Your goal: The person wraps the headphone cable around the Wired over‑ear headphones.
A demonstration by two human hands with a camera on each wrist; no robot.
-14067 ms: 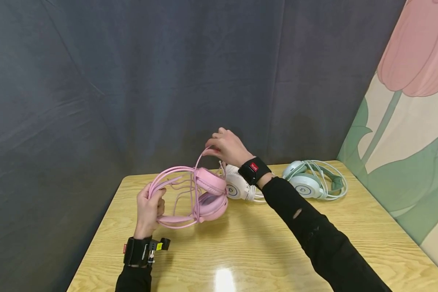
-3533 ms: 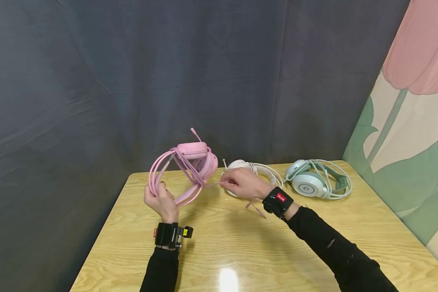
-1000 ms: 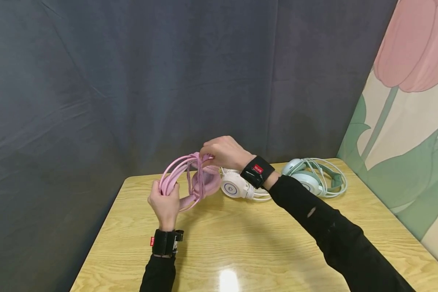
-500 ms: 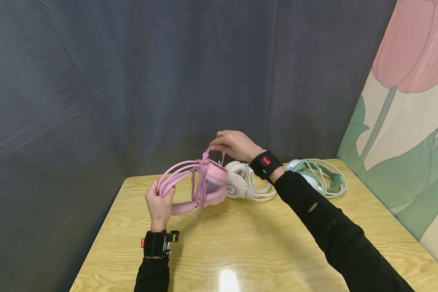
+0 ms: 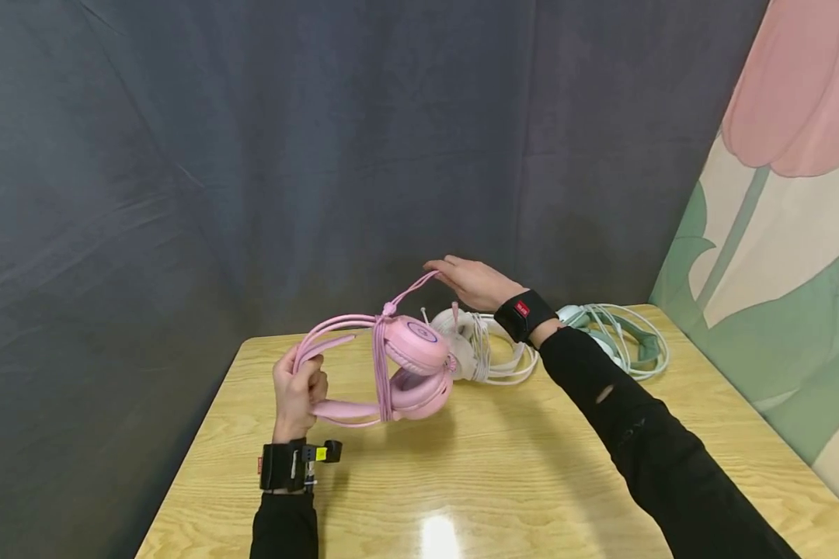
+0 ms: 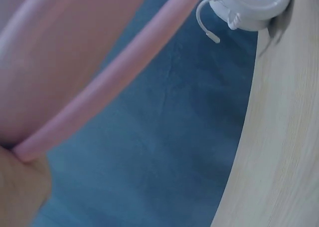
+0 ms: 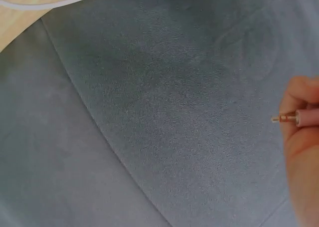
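Observation:
A pink headset (image 5: 419, 345) is held above the table, its cable (image 5: 380, 373) wound in several turns around the band beside the earcups. My left hand (image 5: 294, 392) grips the headband at its left end; in the left wrist view the pink band (image 6: 114, 85) runs up from that hand. With its fingertips, my right hand (image 5: 478, 283) pinches the cable's free end, which runs taut from a gathered knot (image 5: 389, 308) at the top of the windings. A pink audio plug (image 7: 304, 118) shows beside the right fingers in the right wrist view.
Behind the pink headset lies a white headset (image 5: 489, 357) with its cord wrapped. A pale green and white headset (image 5: 629, 341) lies farther right, partly behind the right wrist. The wooden table (image 5: 517, 466) meets a dark curtain (image 5: 363, 155) at the back and a flower-patterned panel (image 5: 804, 310) at right.
The right hand has moved up and to the right from the windings, drawing the cable end out taut. The headset has turned so that an earcup's outer face shows.

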